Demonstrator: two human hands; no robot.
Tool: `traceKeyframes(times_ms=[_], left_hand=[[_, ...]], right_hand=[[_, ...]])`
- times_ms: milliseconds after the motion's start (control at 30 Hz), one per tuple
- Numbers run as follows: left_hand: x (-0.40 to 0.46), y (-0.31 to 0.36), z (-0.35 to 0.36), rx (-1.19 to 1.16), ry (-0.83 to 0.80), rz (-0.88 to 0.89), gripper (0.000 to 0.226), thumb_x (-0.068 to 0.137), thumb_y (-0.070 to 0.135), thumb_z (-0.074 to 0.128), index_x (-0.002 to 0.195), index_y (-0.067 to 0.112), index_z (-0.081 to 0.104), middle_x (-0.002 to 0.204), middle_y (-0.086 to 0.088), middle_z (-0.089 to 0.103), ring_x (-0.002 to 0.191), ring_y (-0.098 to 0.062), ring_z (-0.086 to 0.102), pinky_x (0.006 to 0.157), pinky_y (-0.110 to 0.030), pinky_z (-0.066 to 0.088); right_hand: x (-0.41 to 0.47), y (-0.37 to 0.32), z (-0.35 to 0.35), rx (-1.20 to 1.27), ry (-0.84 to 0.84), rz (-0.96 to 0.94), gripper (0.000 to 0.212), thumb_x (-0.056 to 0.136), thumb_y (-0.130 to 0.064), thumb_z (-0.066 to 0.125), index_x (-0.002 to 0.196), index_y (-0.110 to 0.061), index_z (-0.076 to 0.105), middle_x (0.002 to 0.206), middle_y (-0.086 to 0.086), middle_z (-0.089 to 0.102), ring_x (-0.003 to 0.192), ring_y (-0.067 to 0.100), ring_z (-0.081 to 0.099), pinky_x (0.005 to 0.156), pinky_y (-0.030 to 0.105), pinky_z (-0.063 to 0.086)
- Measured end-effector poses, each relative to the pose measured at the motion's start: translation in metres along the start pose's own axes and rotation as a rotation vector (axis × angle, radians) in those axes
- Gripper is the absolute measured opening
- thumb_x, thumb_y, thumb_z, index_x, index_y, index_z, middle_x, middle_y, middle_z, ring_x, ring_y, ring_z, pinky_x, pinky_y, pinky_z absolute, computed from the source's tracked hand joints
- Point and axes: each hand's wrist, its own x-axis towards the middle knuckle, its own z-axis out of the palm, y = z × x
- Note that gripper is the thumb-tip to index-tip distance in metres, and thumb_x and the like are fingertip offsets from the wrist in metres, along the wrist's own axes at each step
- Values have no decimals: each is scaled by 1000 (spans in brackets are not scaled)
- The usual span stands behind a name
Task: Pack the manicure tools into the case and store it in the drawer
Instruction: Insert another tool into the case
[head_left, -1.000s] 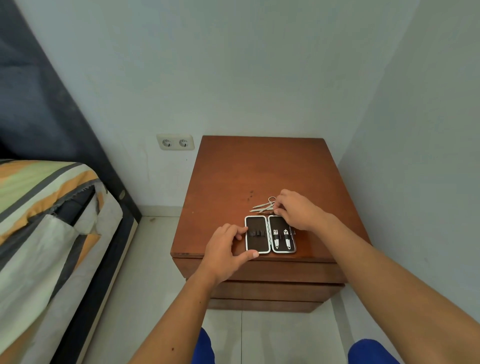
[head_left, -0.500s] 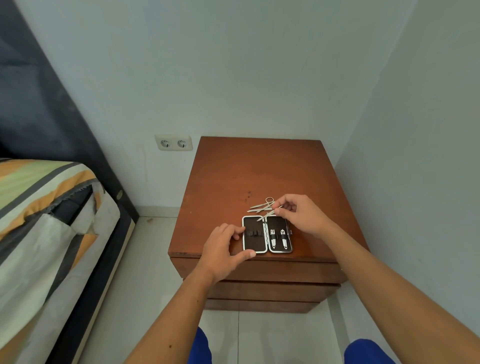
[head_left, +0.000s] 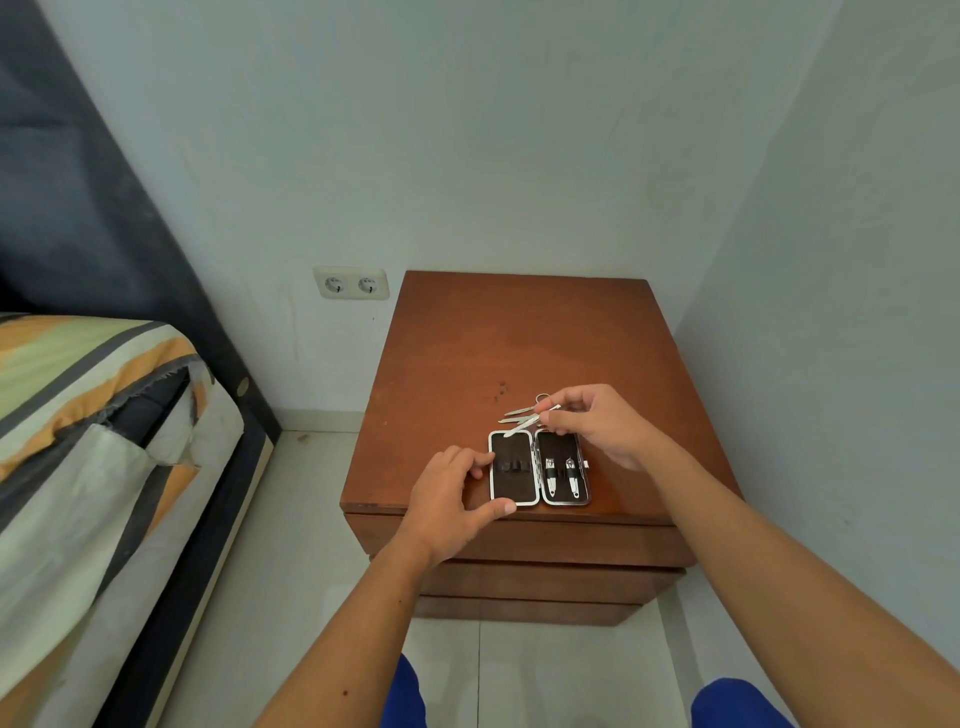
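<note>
A small manicure case (head_left: 511, 488) lies open and flat near the front edge of a brown wooden nightstand (head_left: 519, 338). Its right half holds two nail clippers (head_left: 562, 475) under elastic loops; the left half is empty. My left hand (head_left: 452, 499) steadies the case's left edge with thumb and fingers. My right hand (head_left: 597, 423) pinches a thin metal tool (head_left: 524, 427) and holds it slanted just above the case's top edge. More loose metal tools, including small scissors (head_left: 522, 410), lie on the wood behind the case.
The nightstand has shut drawer fronts (head_left: 519, 540) below its top. Walls close in behind and on the right. A double wall socket (head_left: 351, 283) sits at the left. A bed with a striped cover (head_left: 88, 415) stands at the left, with tiled floor between.
My right hand has lifted one thin tool off the pile behind the case and brought it over the case's top edge. My left hand has stayed on the case.
</note>
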Motion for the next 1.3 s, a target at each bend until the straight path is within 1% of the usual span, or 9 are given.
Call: traceKeyframes(times_ms=[100, 267, 367, 467, 600, 767, 900, 1067, 1300], left_hand=[[0, 1, 0, 5, 2, 2, 62, 79, 59, 80, 130, 32, 59, 110, 20, 54, 104, 5, 46, 77, -15, 40], [0, 1, 0, 1, 0, -3, 60, 80, 58, 80, 130, 32, 59, 111, 20, 54, 106, 5, 46, 79, -18, 43], [0, 1, 0, -3, -5, -9, 59, 81, 57, 80, 130, 33, 58, 112, 19, 54, 105, 3, 47, 82, -22, 48], [-1, 1, 0, -5, -7, -9, 60, 80, 57, 81, 130, 33, 58, 114, 18, 55, 106, -1, 48, 84, -24, 50], [-1, 1, 0, -4, -3, -8, 61, 80, 57, 81, 131, 33, 58, 114, 20, 55, 106, 2, 47, 82, -19, 46], [-1, 2, -1, 4, 8, 13, 62, 80, 58, 80, 131, 30, 59, 111, 18, 54, 103, 2, 47, 81, -16, 41], [-1, 1, -1, 3, 12, 15, 62, 79, 59, 80, 130, 30, 59, 111, 19, 54, 104, 5, 47, 80, -16, 41], [-1, 1, 0, 0, 13, 11, 61, 79, 59, 80, 129, 32, 59, 111, 19, 54, 107, 8, 45, 83, -18, 44], [-1, 0, 0, 2, 17, 12, 62, 78, 60, 80, 129, 33, 59, 110, 20, 54, 106, 7, 46, 83, -18, 44]], right_hand=[[3, 3, 0, 50, -4, 4, 16, 89, -14, 83, 104, -19, 82, 94, 10, 78, 86, 17, 67, 87, 32, 56], [4, 1, 2, 215, 39, 6, 41, 81, -7, 87, 118, -8, 70, 103, 13, 81, 89, 20, 75, 82, 31, 61], [5, -3, 3, 325, 106, 6, 40, 80, -4, 86, 116, -2, 70, 102, 14, 80, 82, 19, 71, 78, 27, 61], [6, -5, 3, 366, 136, -12, 31, 85, -5, 82, 115, -3, 73, 94, 10, 79, 82, 18, 68, 79, 29, 58], [5, -4, 7, 240, 138, -35, 21, 93, -6, 76, 113, -11, 76, 90, 3, 78, 81, 16, 68, 83, 31, 59], [4, 1, 20, -27, 127, -42, 24, 93, -14, 79, 114, -19, 68, 85, 6, 80, 74, 10, 70, 81, 30, 58], [8, 2, 29, -112, 152, -59, 21, 92, -18, 80, 108, -21, 67, 81, -4, 80, 68, 1, 70, 78, 27, 54], [15, 4, 36, -160, 198, -59, 20, 90, -22, 82, 104, -24, 68, 82, -3, 80, 71, 4, 71, 87, 37, 59], [17, 6, 30, -229, 173, -65, 18, 88, -24, 84, 100, -28, 71, 87, -6, 80, 86, 12, 76, 90, 38, 59]])
